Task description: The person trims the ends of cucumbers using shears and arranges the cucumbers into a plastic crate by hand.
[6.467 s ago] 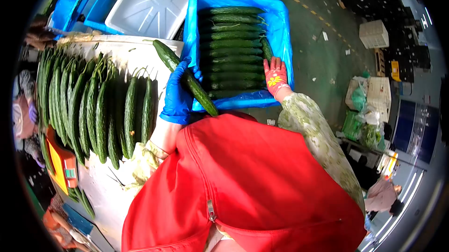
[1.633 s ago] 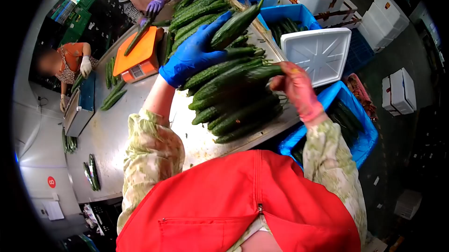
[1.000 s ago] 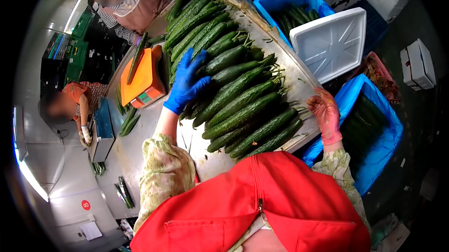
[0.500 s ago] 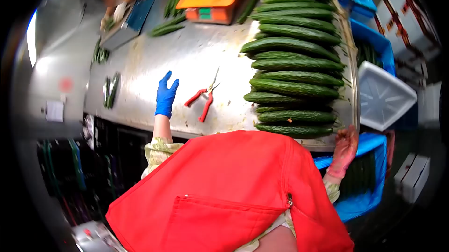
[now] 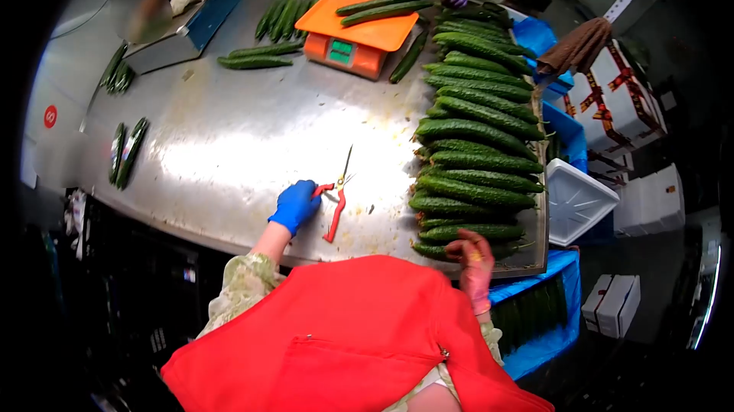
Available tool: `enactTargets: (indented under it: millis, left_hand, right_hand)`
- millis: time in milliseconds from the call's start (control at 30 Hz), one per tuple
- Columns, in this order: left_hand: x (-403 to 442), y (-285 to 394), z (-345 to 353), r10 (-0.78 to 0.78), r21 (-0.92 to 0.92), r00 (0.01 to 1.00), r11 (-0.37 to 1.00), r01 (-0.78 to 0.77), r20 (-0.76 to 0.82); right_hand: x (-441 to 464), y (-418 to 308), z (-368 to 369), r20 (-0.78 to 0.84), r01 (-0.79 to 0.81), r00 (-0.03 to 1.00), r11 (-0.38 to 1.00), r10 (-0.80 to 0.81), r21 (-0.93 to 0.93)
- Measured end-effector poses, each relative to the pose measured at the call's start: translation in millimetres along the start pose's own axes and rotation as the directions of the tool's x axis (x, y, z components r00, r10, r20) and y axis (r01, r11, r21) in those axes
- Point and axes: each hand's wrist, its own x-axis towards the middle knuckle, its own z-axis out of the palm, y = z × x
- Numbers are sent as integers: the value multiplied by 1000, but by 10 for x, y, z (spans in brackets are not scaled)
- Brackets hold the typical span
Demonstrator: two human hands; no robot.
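Note:
Red-handled snips (image 5: 338, 206) lie on the metal table with their narrow blades pointing away from me. My left hand (image 5: 297, 207), in a blue glove, has its fingers closed at the left handle, whose end is hidden under it. At the near end of a long row of cucumbers (image 5: 482, 160) is my right hand (image 5: 475, 263), in a stained pinkish glove. Its fingers are spread and reach over the nearest cucumber (image 5: 436, 250), seemingly touching it without gripping it.
An orange scale (image 5: 355, 30) with two cucumbers stands on the metal table (image 5: 222, 198). Wrapped cucumbers (image 5: 128, 154) lie at left. Co-workers stand beyond, one by a wrapping machine (image 5: 183, 37). At right are a white tub (image 5: 577, 202) and a blue-lined crate (image 5: 566, 259).
My left hand has moved right to the snips, and its fingers have closed at a handle. My right hand has gone from the table edge to the nearest cucumber. The view has shifted.

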Motion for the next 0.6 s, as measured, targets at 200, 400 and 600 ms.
enactTargets:
  millis: [200, 400, 600]
  left_hand:
    - [-19, -22, -467, 97, -830, 946, 513, 219, 310]
    - [-122, 742, -818, 279, -968, 947, 231, 94, 159]
    - [-372, 1812, -616, 561, -976, 801, 166, 141, 211]
  right_hand:
    - [-138, 100, 559, 297, -272, 917, 962, 266, -23]
    - [-143, 136, 752, 512, -162, 855, 980, 80, 117]
    - [-125, -16, 639, 543, -227, 829, 809, -132, 542]
